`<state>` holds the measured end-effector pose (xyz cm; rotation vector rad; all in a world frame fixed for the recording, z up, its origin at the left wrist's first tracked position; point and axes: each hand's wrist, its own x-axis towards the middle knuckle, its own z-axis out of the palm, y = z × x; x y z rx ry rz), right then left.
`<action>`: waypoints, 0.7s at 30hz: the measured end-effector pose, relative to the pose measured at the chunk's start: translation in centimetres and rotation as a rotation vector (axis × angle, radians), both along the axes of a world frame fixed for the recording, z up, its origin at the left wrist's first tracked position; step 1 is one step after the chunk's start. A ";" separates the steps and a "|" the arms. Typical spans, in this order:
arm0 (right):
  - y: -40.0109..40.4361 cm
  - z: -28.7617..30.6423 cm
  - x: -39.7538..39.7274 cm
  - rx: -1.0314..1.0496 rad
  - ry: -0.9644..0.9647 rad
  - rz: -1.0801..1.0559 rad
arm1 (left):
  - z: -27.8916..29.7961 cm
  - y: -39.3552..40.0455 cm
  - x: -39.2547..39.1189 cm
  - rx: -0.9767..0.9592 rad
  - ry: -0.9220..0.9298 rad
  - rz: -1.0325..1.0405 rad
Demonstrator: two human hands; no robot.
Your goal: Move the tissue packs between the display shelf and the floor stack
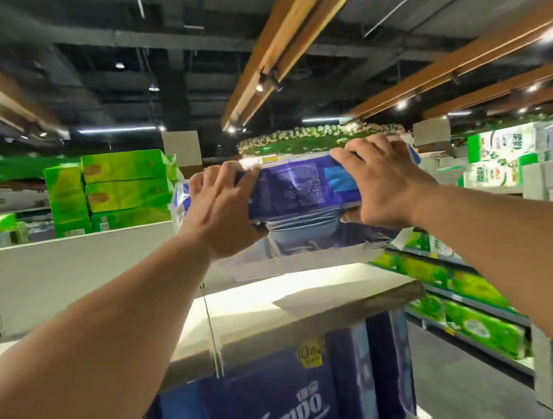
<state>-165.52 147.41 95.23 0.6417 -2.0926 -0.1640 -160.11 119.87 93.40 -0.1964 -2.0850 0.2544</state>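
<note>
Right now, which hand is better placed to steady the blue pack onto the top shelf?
Neither clearly: the left hand and right hand each hold one end of the blue tissue pack above the white shelf top. Probably keep both grips.

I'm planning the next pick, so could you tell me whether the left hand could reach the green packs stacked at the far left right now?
Probably not: the left hand grips the blue tissue pack together with the right hand, and the green packs sit beyond the white panel.

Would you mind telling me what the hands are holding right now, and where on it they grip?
Both hands hold one blue tissue pack above the top shelf: the left hand grips its left end, the right hand its right end.
</note>
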 end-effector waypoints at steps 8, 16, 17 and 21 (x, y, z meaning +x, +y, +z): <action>0.0 0.8 -21.5 0.048 -0.210 0.179 | 0.6 1.3 -16.1 0.019 -0.175 0.223; -3.0 2.0 -37.3 0.049 -0.331 0.382 | 3.2 1.5 -27.7 0.045 -0.338 0.418; -3.4 2.6 -38.6 0.040 -0.352 0.394 | 3.9 1.2 -28.9 0.052 -0.349 0.420; -4.7 5.5 -41.3 0.069 -0.432 0.389 | 6.5 0.6 -31.5 0.105 -0.435 0.433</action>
